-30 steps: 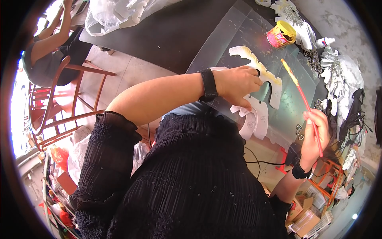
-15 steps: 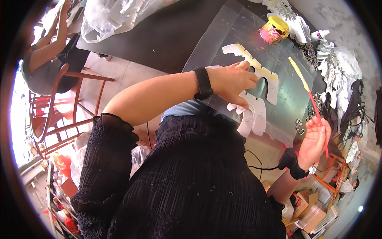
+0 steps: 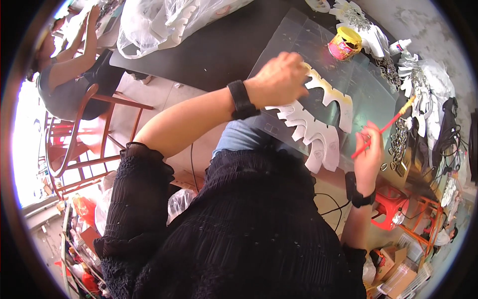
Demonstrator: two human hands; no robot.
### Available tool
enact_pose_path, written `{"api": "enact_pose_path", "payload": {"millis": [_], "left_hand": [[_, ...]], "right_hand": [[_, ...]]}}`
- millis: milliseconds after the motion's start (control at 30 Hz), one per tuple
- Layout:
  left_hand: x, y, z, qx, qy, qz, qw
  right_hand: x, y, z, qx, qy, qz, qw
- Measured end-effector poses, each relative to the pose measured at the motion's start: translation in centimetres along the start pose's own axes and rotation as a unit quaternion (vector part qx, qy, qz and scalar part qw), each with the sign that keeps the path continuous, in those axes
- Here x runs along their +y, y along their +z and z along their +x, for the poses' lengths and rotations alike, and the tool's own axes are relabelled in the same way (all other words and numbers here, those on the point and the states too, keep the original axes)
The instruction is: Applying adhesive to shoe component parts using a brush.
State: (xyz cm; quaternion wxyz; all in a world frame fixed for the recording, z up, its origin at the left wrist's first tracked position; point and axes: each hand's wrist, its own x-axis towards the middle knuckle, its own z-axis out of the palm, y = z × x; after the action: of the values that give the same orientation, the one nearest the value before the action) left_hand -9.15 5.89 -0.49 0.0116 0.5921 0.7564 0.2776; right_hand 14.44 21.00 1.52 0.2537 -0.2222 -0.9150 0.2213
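Note:
A curved white piece (image 3: 334,93) with a notched inner edge and a yellowish coating lies on the clear plastic sheet. My left hand (image 3: 280,79) is closed at its far left end and covers that end; the fingertips are partly hidden. Nearer to me, several similar white notched pieces (image 3: 318,133) overlap in a fanned stack. In my right hand (image 3: 370,149), closed around it, is a thin red-handled brush (image 3: 389,125). Its yellow-coated tip points up and to the right, away from the white pieces.
An open yellow-and-red tub (image 3: 345,45) stands on the far part of the sheet. White pieces and metal rings (image 3: 397,144) crowd the right side. A plastic bag (image 3: 154,27) of white pieces lies at the far left. Another person sits near a wooden chair (image 3: 99,127).
My left hand has moved up and left from over the stack to the coated piece's end, its fingers closing. My right hand has moved in and left, tilting the brush tip rightward.

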Motion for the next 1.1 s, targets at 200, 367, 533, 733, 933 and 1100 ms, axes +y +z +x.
{"api": "enact_pose_path", "payload": {"millis": [200, 367, 533, 733, 933, 1100], "left_hand": [[-2.6, 0.8, 1.8, -0.057, -0.206, 0.068, 0.974], [-3.1, 2.0, 2.9, -0.076, -0.237, 0.045, 0.967], [-5.0, 0.5, 5.0, -0.001, -0.298, -0.152, 0.943], [-13.1, -4.6, 1.6, 0.141, -0.302, -0.018, 0.943], [-15.8, -5.5, -2.8, 0.13, -0.28, 0.142, 0.94], [-7.2, -5.7, -3.9, 0.081, -0.074, 0.109, 0.988]], "right_hand": [[0.7, 2.3, 1.6, -0.016, -0.019, -0.05, 0.998], [1.2, 3.3, 1.3, -0.055, 0.019, -0.053, 0.997], [2.8, 2.0, 1.2, -0.03, 0.031, -0.051, 0.998], [2.4, 0.6, 0.8, -0.005, 0.082, 0.033, 0.996], [1.7, 0.4, 0.6, 0.018, 0.059, 0.03, 0.998], [-0.4, -0.7, -1.2, 0.025, 0.019, 0.012, 0.999]]}}
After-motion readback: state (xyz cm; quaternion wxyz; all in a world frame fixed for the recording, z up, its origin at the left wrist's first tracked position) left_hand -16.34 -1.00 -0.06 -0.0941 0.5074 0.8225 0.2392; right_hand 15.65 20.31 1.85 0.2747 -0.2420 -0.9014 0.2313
